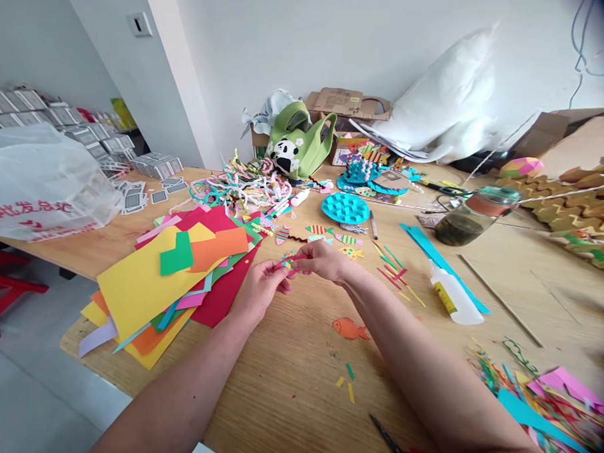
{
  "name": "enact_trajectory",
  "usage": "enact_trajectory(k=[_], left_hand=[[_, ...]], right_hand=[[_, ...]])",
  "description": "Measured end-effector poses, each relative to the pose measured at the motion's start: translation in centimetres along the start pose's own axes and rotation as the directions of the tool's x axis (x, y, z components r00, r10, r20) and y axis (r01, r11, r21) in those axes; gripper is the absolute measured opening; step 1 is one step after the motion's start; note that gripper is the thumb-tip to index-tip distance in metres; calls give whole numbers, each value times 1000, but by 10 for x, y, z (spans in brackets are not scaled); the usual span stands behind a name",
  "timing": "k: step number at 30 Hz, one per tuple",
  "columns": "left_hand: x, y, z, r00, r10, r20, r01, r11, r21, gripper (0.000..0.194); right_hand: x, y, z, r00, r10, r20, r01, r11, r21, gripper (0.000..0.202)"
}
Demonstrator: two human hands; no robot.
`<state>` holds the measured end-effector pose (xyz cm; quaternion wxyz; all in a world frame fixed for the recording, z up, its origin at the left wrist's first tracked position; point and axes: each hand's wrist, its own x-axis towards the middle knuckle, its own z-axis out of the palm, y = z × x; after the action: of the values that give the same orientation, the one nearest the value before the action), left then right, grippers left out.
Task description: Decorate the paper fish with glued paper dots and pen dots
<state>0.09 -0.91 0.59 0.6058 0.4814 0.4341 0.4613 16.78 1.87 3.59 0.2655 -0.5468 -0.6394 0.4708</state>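
Note:
Both hands meet above the middle of the wooden table, fingertips pinched on a small pinkish-red paper piece. My left hand grips its left side, and my right hand has hold of the right. Fingers cover much of the piece, so its full outline is hidden. Just beyond lie several striped paper fish. An orange paper fish rests nearer, beside my right forearm. Thin coloured paper strips are scattered right of that hand, and short green and yellow scraps lie in front.
Stacked coloured paper spreads at left. To the right are a glue bottle, blue strips, a wooden stick and a glass jar. Scissors lie at the near edge. A blue bumpy disc sits behind the fish.

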Motion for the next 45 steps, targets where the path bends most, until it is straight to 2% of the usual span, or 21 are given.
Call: enact_trajectory(k=[3,8,11,21,30,37,42,45], left_hand=[[1,-1,0,1000,3,-10,-3,1000,1,24],[3,-2,-2,999,18,-27,-18,1000,14,25],[3,-2,-2,999,28,-35,-27,999,22,24],[1,-1,0,999,10,-31,-9,1000,25,23],[2,-1,-1,998,-24,-63,22,999,-26,27],[3,-2,-2,997,-26,-76,22,998,-57,25],[2,0,-1,997,-10,-72,5,997,-73,24],[1,2,-1,998,-7,-61,2,997,-76,23]], right_hand=[[-1,-1,0,1000,1,26,-1,1000,-9,29],[-2,0,-4,993,26,113,-46,982,184,39],[-3,0,-7,988,28,151,-64,970,235,44],[3,5,2,999,-2,39,0,998,62,34],[-2,4,-12,986,0,164,-51,950,308,44],[-10,-1,-32,995,-34,98,-18,873,487,52],[-16,-3,-43,987,-143,77,67,793,606,53],[-16,-3,-47,975,-207,79,115,780,615,50]])
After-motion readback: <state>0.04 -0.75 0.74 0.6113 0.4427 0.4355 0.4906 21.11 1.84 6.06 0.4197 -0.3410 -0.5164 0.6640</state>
